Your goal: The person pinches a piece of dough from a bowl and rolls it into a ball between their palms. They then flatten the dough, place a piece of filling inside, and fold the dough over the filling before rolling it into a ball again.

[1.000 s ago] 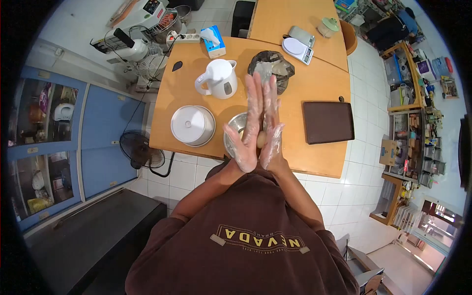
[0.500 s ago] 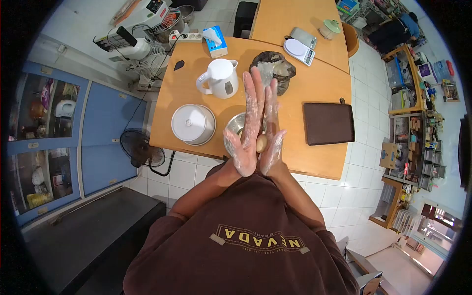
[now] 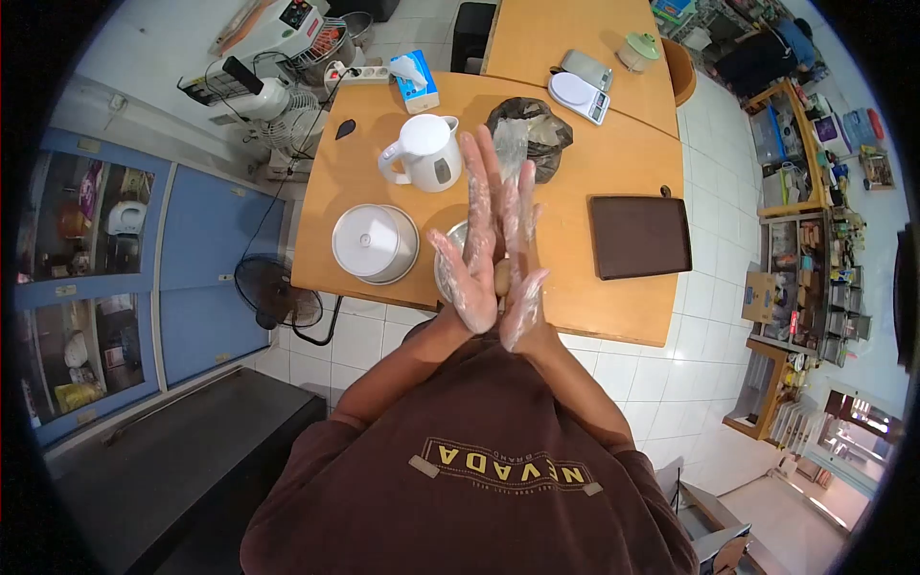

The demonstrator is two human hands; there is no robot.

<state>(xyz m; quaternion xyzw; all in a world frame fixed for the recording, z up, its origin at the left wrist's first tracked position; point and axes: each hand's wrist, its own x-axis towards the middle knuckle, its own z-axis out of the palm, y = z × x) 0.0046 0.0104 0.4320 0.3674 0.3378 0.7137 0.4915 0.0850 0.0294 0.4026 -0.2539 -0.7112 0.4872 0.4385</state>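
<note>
Left hand (image 3: 471, 251): gloved in thin clear plastic, fingers straight and spread, palm pressed flat against the other palm.
Right hand (image 3: 522, 251): gloved alike, fingers straight, set slightly nearer the body than the left, pressed against it.
Grip: flat palms pressed together with a lump between them; no pinching, no curled fingers.
Dough ball (image 3: 501, 277): small, pale tan, rounded; sat low in the grip near the heels of the palms, only a sliver showing in the gap.
Handling, judged: likely light and soft, giving under pressure, perhaps tacky, so gloves sensible; best cradled in open palms with even, gentle pressure, since fingertip squeezing would probably dent it.
Metal bowl (image 3: 448, 257): directly beneath the grip, mostly hidden by the hands, near the counter's front edge.
Counter (image 3: 613, 307): wooden, below and beyond the grip.
Lidded pot (image 3: 375, 243): to the left of the grip, lid on.
Kettle (image 3: 423, 153): white, beyond the grip and a little left.
Dark bag (image 3: 535, 134): beyond the fingertips, open, pale contents not identifiable.
Dark tray (image 3: 639, 237): to the right of the grip, flat.
Scale (image 3: 579, 97): far beyond the grip, to the right; display unreadable.
Tissue box (image 3: 418, 81): blue, far beyond, left; print too small to read.
Shirt (image 3: 479, 450): brown, lettering "NEVADA" seen upside down, a smaller line above it illegible.
</note>
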